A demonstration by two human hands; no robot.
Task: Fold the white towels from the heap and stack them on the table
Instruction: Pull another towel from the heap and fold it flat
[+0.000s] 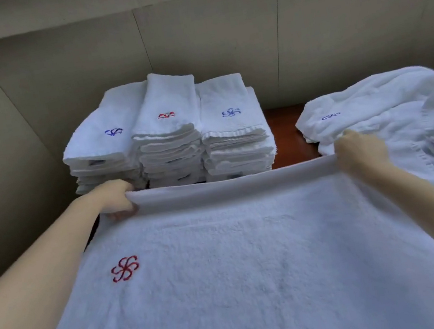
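Two bare hands grip the far hem of a large white terry towel with a red embroidered swirl (253, 266), which lies spread flat across the near part of the dark reddish wooden surface (282, 137) and covers most of it. The left hand (115, 197) curls round the left corner, its fingertips tucked under the cloth and out of sight; the right hand (360, 154) pinches the right corner, and its fingers are hidden behind its own back. The towel's near edge runs off the bottom of the view. Behind the hem stand three stacks of folded white towels (170, 143), side by side and touching, against the beige panelled wall (190, 33); their lowest layers are hidden by the raised hem. To the right lies the rumpled heap of unfolded white towels (400, 114), cut off at the right edge, a blue emblem on it too creased to read.
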